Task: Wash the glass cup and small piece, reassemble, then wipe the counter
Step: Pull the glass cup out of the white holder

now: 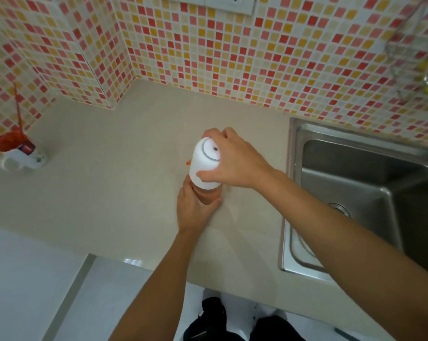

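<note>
On the beige stone counter (pixel 109 168), left of the steel sink (pixel 355 193), the clear glass cup (pixel 209 196) is clasped by the left hand (pixel 195 210); its white domed plastic top (pixel 204 166) is gripped by the right hand (pixel 235 163); a hard twist could slip the glass sinkward.
</note>
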The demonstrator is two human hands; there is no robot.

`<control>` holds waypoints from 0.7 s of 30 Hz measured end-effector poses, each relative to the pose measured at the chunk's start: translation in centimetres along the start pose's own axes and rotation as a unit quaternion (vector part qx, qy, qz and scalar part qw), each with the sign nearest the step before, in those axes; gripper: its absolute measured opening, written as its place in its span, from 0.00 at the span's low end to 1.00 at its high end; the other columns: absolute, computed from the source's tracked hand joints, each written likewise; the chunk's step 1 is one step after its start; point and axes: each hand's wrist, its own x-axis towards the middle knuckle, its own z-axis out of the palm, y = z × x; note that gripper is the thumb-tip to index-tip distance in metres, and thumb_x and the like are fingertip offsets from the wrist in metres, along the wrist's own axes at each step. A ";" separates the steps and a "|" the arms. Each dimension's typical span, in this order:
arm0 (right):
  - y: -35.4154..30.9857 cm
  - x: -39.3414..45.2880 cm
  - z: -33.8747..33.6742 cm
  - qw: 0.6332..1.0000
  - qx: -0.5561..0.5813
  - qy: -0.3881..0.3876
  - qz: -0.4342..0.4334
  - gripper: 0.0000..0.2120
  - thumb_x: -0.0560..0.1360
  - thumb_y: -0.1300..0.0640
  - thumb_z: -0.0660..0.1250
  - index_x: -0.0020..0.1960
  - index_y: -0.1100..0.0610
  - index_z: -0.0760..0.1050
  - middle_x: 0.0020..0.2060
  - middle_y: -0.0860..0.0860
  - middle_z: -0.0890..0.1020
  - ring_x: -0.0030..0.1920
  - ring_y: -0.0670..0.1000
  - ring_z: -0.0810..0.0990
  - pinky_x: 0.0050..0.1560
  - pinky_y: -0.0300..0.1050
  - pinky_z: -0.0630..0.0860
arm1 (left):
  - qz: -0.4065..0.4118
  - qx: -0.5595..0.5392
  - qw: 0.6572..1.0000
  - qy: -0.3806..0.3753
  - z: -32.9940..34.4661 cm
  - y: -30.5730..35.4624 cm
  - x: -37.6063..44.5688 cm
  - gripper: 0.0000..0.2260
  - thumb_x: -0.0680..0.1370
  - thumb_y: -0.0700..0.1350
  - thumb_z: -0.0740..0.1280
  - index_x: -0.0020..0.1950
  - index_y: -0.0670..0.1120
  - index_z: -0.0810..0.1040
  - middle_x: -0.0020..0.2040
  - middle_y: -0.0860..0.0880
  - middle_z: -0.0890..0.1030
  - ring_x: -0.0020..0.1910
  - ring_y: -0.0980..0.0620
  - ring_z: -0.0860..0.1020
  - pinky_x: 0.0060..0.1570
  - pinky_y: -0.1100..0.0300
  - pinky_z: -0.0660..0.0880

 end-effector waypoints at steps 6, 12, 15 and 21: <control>2.9 -1.1 -2.7 0.986 0.122 0.084 0.082 0.33 0.64 0.39 0.75 0.62 0.48 0.65 0.54 0.48 0.73 0.50 0.49 0.75 0.43 0.40 0.73 | -0.005 0.001 1.000 0.005 -0.2 0.4 0.0 0.46 0.58 0.65 0.77 0.71 0.55 0.62 0.62 0.53 0.76 0.60 0.52 0.75 0.58 0.50 0.75; 8.5 -3.8 0.0 0.897 0.334 0.123 0.263 0.27 0.66 0.36 0.73 0.58 0.49 0.72 0.54 0.49 0.79 0.48 0.48 0.80 0.37 0.39 0.73 | -0.010 0.013 1.000 0.002 0.0 0.1 0.2 0.45 0.59 0.62 0.77 0.71 0.53 0.63 0.62 0.51 0.76 0.61 0.50 0.75 0.60 0.51 0.74; 10.9 -5.6 1.7 0.811 0.500 0.089 0.289 0.31 0.60 0.41 0.77 0.58 0.49 0.72 0.56 0.52 0.79 0.46 0.51 0.82 0.38 0.44 0.76 | -0.003 0.017 1.000 0.003 0.1 0.1 0.2 0.44 0.59 0.61 0.78 0.70 0.51 0.64 0.63 0.50 0.76 0.62 0.49 0.74 0.61 0.51 0.73; 13.3 -8.6 4.9 0.831 0.479 0.058 0.278 0.36 0.58 0.53 0.81 0.63 0.51 0.71 0.58 0.52 0.80 0.53 0.49 0.82 0.47 0.47 0.80 | -0.002 0.024 1.000 0.004 0.1 0.2 -0.1 0.41 0.61 0.62 0.77 0.68 0.50 0.66 0.62 0.49 0.76 0.61 0.49 0.74 0.61 0.55 0.72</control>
